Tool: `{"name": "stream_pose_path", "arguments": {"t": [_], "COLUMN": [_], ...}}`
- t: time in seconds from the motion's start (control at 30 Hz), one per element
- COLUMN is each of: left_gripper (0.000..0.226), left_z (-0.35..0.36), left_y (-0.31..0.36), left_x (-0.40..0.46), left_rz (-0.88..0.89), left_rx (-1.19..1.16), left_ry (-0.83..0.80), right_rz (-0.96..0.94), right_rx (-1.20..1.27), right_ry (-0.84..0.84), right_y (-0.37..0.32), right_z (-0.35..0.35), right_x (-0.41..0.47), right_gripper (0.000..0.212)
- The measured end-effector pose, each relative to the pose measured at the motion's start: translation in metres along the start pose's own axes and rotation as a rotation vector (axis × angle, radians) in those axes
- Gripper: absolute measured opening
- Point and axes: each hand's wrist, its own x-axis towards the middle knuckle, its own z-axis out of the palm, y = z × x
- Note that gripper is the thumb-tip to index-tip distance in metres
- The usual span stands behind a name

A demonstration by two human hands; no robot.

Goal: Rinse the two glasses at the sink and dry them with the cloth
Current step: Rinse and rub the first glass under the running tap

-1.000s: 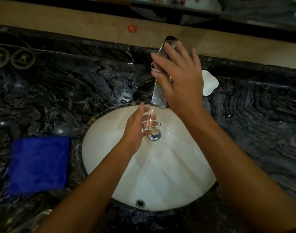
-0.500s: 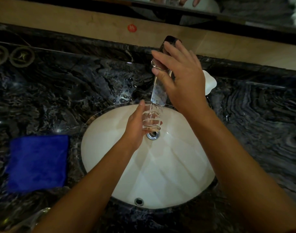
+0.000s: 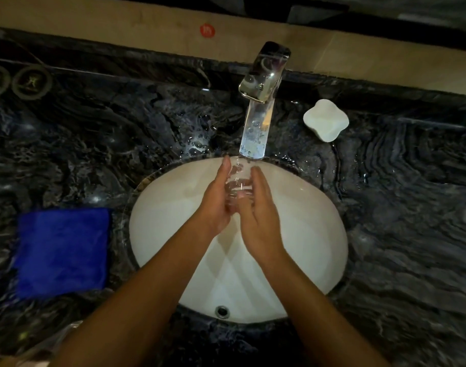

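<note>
- The glass (image 3: 237, 185) sits between both hands, over the white sink (image 3: 306, 234), just below the spout of the tap (image 3: 258, 107).
- The left hand (image 3: 216, 200) holds the glass from the left; its fingers lie together and curve round the far side, showing through the clear wall.
- The right hand (image 3: 258, 213) lies against the glass on the right, its fingers nearly straight and close together; whether they curl round it I cannot tell.
- Only one glass is plainly seen; a clear thing at the lower left edge is too dim to name.
- The cloth (image 3: 62, 250), blue and folded flat, lies on the dark marble counter (image 3: 411, 207) left of the sink, apart from the hands.
- Water drops lie on the counter around the tap base.
- A white dish (image 3: 325, 120) stands right of the tap.
- Two round coasters (image 3: 32, 82) lie at the far left.
</note>
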Motion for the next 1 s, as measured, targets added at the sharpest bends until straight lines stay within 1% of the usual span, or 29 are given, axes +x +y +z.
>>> {"name": "stream_pose_path", "arguments": {"t": [0.07, 0.13, 0.23, 0.27, 0.33, 0.4, 0.47, 0.57, 0.63, 0.7, 0.77, 0.83, 0.9, 0.93, 1.0], "left_gripper": [0.060, 0.057, 0.063, 0.064, 0.061, 0.058, 0.053, 0.056, 0.056, 0.060, 0.060, 0.055, 0.056, 0.058, 0.060], "left_z": [0.002, 0.005, 0.009, 0.009, 0.011, 0.010, 0.008, 0.009, 0.006, 0.009, 0.013, 0.016, 0.016, 0.014, 0.011], "left_y": [-0.005, -0.013, -0.023, -0.025, -0.024, -0.018, -0.009, -0.005, -0.009, -0.016, -0.021, -0.023, -0.022, -0.021, -0.018], "left_x": [-0.002, -0.004, -0.010, -0.011, -0.009, -0.003, 0.004, 0.010, 0.009, 0.003, -0.003, -0.005, -0.001, 0.001, 0.007], "left_rz": [0.028, 0.046, 0.016, 0.012, 0.006, 0.040, 0.087, 0.045, 0.016, -0.017, -0.055, -0.066, -0.059, -0.054, -0.043], "left_rx": [0.024, 0.073, 0.072, 0.062, 0.048, 0.050, 0.063, 0.121, 0.107, 0.090, 0.074, 0.059, 0.074, 0.079, 0.049], "left_ry": [0.063, 0.079, 0.122, 0.135, 0.139, 0.135, 0.160, 0.212, 0.216, 0.187, 0.184, 0.170, 0.176, 0.183, 0.198], "right_rz": [0.060, 0.175, 0.421, 0.447, 0.418, 0.313, 0.200, 0.157, 0.211, 0.355, 0.531, 0.661, 0.652, 0.617, 0.475], "right_rx": [0.030, 0.135, 0.336, 0.350, 0.258, 0.143, 0.088, 0.037, 0.086, 0.176, 0.441, 0.655, 0.665, 0.603, 0.368], "right_ry": [-0.051, -0.050, -0.037, -0.046, -0.054, -0.038, -0.018, -0.037, -0.089, -0.120, -0.127, -0.099, -0.075, -0.068, -0.095], "right_y": [0.003, 0.006, 0.005, 0.002, -0.002, -0.005, -0.009, -0.002, 0.001, 0.002, 0.005, 0.006, 0.005, 0.004, 0.001], "right_z": [0.010, 0.014, 0.004, 0.002, 0.004, 0.014, 0.023, 0.026, 0.023, 0.014, 0.002, -0.006, -0.005, -0.001, 0.007], "right_x": [0.008, 0.024, 0.057, 0.062, 0.061, 0.049, 0.030, 0.013, 0.022, 0.047, 0.075, 0.085, 0.085, 0.083, 0.072], "right_gripper": [0.073, 0.071, 0.055, 0.052, 0.054, 0.061, 0.066, 0.072, 0.069, 0.059, 0.038, 0.032, 0.032, 0.033, 0.043]}}
